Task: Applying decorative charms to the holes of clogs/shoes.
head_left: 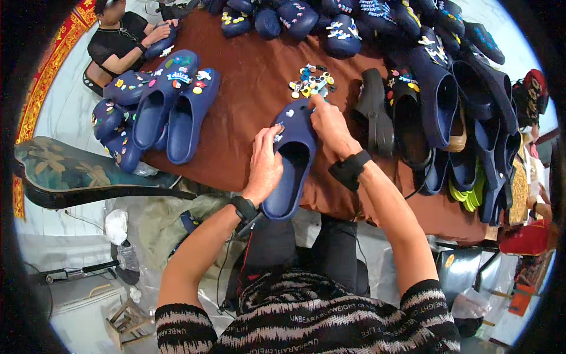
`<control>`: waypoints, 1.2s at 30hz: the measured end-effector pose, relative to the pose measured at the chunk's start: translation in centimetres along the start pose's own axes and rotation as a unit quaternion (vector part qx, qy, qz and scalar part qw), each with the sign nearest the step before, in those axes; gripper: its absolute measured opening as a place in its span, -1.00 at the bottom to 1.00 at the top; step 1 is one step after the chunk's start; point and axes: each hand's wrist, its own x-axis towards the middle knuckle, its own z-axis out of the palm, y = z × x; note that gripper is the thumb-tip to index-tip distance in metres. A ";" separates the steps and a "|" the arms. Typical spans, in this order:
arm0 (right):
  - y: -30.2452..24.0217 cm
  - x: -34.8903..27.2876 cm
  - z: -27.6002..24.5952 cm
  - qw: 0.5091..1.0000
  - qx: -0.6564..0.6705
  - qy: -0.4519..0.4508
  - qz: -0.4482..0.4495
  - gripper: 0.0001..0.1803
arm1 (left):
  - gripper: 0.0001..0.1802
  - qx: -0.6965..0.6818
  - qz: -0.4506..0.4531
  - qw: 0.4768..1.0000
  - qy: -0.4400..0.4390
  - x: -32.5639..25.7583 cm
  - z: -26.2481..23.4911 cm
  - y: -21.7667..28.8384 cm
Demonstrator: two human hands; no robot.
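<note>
A navy clog (pixel 295 147) is in front of me, its toe pointing away and its open heel toward my body. A small white heart charm shows on its upper. My left hand (pixel 265 162) grips its left side, fingertips beside a small light charm near the opening. My right hand (pixel 331 125) is closed against the right side of the toe; its fingertips are partly hidden, and any small piece in them cannot be seen. Just beyond the toe lies a loose pile of charms (pixel 309 81), white, yellow, black and blue.
Decorated navy clogs (pixel 180 109) are grouped on the left of the brown cloth-covered table (pixel 253 65). More clogs (pixel 342 35) line the far side. Navy and black clogs (pixel 436 106) crowd the right, near a lime-green pair (pixel 469 194). A co-worker (pixel 121 38) handles a clog at far left, beside a chair (pixel 82 171).
</note>
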 end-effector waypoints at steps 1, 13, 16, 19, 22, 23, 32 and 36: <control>1.5 -0.2 0.3 0.992 0.114 0.021 0.049 -0.86 | -0.34 -0.007 0.005 1.000 0.005 0.0 0.2 0.1; 4.1 4.5 -0.7 0.983 0.144 0.104 0.053 -0.77 | -0.32 0.019 0.001 1.000 0.004 0.0 0.6 -0.4; 1.8 5.3 -1.4 0.997 0.060 0.043 0.013 -0.74 | -0.29 0.015 -0.025 1.000 0.008 -0.2 0.4 -0.5; -2.4 4.4 -1.6 0.995 0.048 -0.060 -0.057 -0.75 | -0.24 0.011 -0.065 0.998 0.014 -0.5 0.1 -0.6; -5.2 3.9 -1.2 0.976 0.037 -0.163 -0.138 -0.73 | -0.18 0.007 -0.078 0.997 0.018 -0.6 0.4 -0.7; -6.1 3.7 -1.3 0.966 0.040 -0.201 -0.157 -0.71 | -0.15 0.012 -0.076 0.997 0.028 -0.6 0.3 -0.8; -9.1 4.6 -1.4 0.899 -0.090 -0.372 -0.211 -0.69 | -0.12 0.007 -0.088 0.996 0.017 -0.5 0.4 -0.5; -8.7 4.9 -1.0 0.897 -0.034 -0.357 -0.260 -0.68 | -0.12 -0.012 -0.117 0.993 0.007 -0.4 0.2 -0.1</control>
